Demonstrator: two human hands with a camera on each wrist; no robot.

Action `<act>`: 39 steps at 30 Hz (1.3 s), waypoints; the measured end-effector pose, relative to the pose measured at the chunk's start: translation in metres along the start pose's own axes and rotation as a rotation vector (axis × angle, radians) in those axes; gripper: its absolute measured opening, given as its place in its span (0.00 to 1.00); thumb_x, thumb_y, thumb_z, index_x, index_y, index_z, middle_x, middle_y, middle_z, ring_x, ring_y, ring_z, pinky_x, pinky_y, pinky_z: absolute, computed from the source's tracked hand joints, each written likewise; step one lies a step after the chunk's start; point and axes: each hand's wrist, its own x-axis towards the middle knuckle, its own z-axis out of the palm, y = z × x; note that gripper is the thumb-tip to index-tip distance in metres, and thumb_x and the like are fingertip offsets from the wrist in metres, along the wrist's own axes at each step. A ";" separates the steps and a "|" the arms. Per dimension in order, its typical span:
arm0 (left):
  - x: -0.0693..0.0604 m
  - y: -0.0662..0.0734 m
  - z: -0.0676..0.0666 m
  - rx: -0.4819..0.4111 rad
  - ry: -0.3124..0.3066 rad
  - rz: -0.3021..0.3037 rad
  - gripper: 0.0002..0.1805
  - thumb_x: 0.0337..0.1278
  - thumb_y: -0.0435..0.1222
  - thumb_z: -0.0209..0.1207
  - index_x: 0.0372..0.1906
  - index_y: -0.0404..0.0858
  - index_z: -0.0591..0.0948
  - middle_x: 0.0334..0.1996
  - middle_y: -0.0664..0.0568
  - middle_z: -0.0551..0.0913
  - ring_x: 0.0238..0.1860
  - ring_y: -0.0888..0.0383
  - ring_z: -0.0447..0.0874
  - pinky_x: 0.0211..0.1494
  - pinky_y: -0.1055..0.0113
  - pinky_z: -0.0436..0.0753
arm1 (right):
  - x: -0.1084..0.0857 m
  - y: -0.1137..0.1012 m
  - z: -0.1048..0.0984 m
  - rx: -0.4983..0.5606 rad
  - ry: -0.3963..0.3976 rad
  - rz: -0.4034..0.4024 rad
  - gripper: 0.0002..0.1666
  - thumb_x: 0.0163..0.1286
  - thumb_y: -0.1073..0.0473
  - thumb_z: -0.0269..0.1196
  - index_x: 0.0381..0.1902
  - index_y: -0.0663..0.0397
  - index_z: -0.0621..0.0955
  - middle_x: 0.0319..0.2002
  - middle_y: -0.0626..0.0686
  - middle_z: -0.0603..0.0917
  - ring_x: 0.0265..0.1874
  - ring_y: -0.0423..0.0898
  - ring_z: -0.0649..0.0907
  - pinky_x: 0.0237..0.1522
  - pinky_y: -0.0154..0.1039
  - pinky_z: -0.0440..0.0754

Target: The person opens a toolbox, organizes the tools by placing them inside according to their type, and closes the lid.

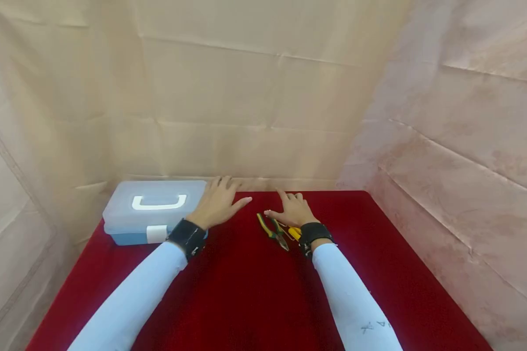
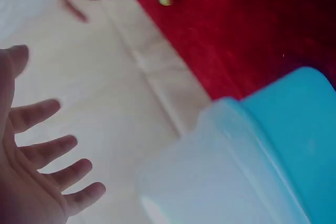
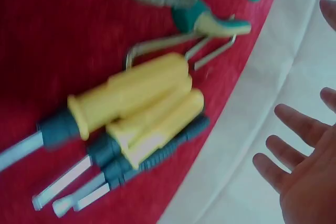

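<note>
Left hand (image 1: 214,202) is hovering beside a blue, translucent-lidded plastic toolbox (image 1: 149,219), right hand (image 1: 295,210) near green-and-yellow-handled metal pliers (image 1: 273,235) and yellow-handled screwdrivers (image 3: 149,85) lying on red cloth (image 1: 254,302), both empty, spread wide; gentle closing likely prevents scattering.

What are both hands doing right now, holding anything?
Left hand: open, fingers spread, holding nothing.
Right hand: also open, fingers apart, holding nothing.
</note>
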 end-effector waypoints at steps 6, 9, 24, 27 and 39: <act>-0.065 -0.040 -0.041 -0.041 0.258 0.036 0.19 0.66 0.45 0.65 0.49 0.33 0.84 0.54 0.34 0.82 0.60 0.34 0.75 0.63 0.36 0.71 | 0.007 -0.029 0.024 0.235 0.028 -0.125 0.45 0.74 0.38 0.61 0.79 0.54 0.63 0.66 0.62 0.77 0.62 0.62 0.76 0.65 0.58 0.73; -0.100 -0.064 -0.066 -0.060 0.291 -0.047 0.15 0.63 0.41 0.67 0.46 0.33 0.84 0.53 0.33 0.82 0.58 0.33 0.75 0.60 0.33 0.71 | 0.001 -0.044 0.033 0.429 -0.004 -0.146 0.40 0.76 0.43 0.63 0.77 0.53 0.66 0.63 0.61 0.80 0.59 0.58 0.81 0.59 0.55 0.79; -0.216 -0.146 -0.073 -0.260 -0.020 -0.435 0.43 0.69 0.54 0.62 0.70 0.22 0.67 0.60 0.23 0.75 0.58 0.24 0.75 0.51 0.25 0.74 | -0.016 -0.096 0.051 0.746 -0.194 -0.119 0.49 0.67 0.43 0.73 0.78 0.52 0.65 0.59 0.58 0.81 0.37 0.51 0.87 0.43 0.43 0.87; -0.222 -0.148 -0.060 -0.323 -0.120 -0.442 0.47 0.69 0.54 0.63 0.73 0.21 0.61 0.56 0.24 0.79 0.53 0.28 0.81 0.50 0.31 0.79 | -0.020 -0.108 0.057 0.770 -0.240 -0.143 0.53 0.66 0.42 0.73 0.80 0.50 0.62 0.64 0.58 0.78 0.39 0.50 0.87 0.44 0.42 0.87; -0.245 -0.156 -0.050 -0.398 -0.140 -0.509 0.51 0.63 0.58 0.66 0.77 0.28 0.60 0.61 0.25 0.77 0.56 0.27 0.80 0.53 0.31 0.78 | -0.019 -0.147 0.074 0.974 -0.273 -0.159 0.53 0.69 0.47 0.72 0.82 0.49 0.57 0.48 0.51 0.86 0.40 0.53 0.90 0.43 0.43 0.88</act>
